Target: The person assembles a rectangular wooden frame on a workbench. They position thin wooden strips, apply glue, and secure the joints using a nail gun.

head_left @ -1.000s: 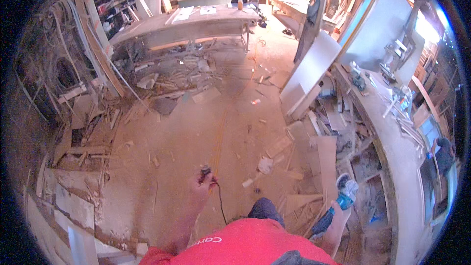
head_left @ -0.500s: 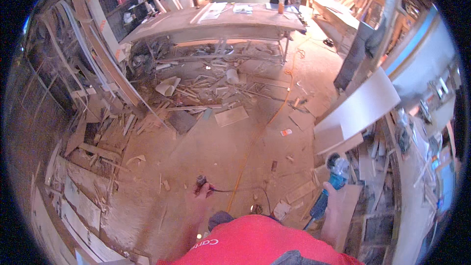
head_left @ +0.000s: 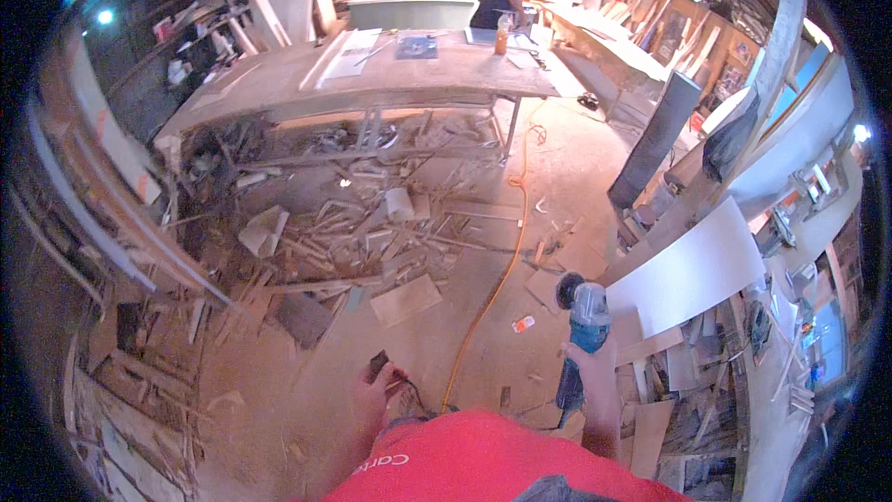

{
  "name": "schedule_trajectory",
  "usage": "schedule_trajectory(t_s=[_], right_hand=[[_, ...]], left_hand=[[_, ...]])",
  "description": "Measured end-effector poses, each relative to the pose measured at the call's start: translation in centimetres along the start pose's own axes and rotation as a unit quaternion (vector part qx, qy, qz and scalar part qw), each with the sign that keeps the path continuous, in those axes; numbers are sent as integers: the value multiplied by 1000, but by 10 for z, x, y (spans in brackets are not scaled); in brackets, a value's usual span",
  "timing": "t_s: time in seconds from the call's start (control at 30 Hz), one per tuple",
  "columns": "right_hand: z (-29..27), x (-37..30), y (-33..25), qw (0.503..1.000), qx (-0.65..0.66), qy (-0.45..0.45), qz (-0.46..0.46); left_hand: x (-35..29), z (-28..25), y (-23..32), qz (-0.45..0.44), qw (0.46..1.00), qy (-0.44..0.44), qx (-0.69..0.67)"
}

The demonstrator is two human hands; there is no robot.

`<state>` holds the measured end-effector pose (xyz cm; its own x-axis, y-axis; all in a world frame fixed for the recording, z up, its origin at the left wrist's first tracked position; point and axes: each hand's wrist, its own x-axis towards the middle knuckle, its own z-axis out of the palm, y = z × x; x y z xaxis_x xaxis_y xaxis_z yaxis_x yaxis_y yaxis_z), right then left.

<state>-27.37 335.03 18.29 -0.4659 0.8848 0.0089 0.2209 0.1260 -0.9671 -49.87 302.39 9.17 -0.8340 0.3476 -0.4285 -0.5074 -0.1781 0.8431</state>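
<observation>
My right hand (head_left: 593,367) is wrapped round the body of a blue angle grinder (head_left: 589,321). The grinder points away from me, with its grey head and dark round disc at the far end. On the left, the fingers of my left hand (head_left: 379,392) are closed on a small dark cord end (head_left: 378,363), possibly a plug; its exact shape is blurred. A thin black cord (head_left: 414,397) trails from that hand toward my body. Ahead of me, between the two hands, an orange extension cord (head_left: 492,307) runs along the floor.
Wood scraps (head_left: 372,232) litter the floor under and before a large worktable (head_left: 279,93). Long boards (head_left: 139,195) lean at the left. A curved white sheet (head_left: 692,265) juts out at the right beside a post. Another person (head_left: 502,2) stands beyond the table.
The grinder has moved up, leftward and farther in front of me in my right hand. My left hand has come slightly nearer my body, still holding the cord end. The view has shifted.
</observation>
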Motion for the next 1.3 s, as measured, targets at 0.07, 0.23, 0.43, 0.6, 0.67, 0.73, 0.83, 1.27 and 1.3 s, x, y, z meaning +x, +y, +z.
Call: schedule_trajectory(t_s=[0.07, 0.23, 0.43, 0.6, 0.67, 0.73, 0.83, 1.27, 1.3], right_hand=[[10, 18, -19, 997, 26, 74, 17], [16, 93, -3, 989, 30, 136, 45], [16, 239, 60, 988, -1, 152, 39], [33, 389, 68, 993, 40, 106, -42], [55, 442, 31, 996, -18, 83, 18], [72, 489, -1, 997, -39, 64, 33], [102, 560, -25, 1000, 15, 11, -4], [186, 753, -71, 995, -66, 50, 59], [186, 764, -64, 994, -64, 56, 74]], left_hand=[[50, 45, 47, 11, 996, -86, 24], [176, 145, 119, 38, 977, -200, 68], [292, 249, 138, 36, 984, -172, 7], [367, 281, 135, 15, 996, -64, -52], [397, 297, 148, 22, 996, -53, -72], [422, 320, 163, 29, 994, -51, -92], [467, 357, 187, 34, 994, -53, -95], [697, 496, 272, -71, 977, -200, 12], [710, 510, 276, -72, 972, -220, 26]])
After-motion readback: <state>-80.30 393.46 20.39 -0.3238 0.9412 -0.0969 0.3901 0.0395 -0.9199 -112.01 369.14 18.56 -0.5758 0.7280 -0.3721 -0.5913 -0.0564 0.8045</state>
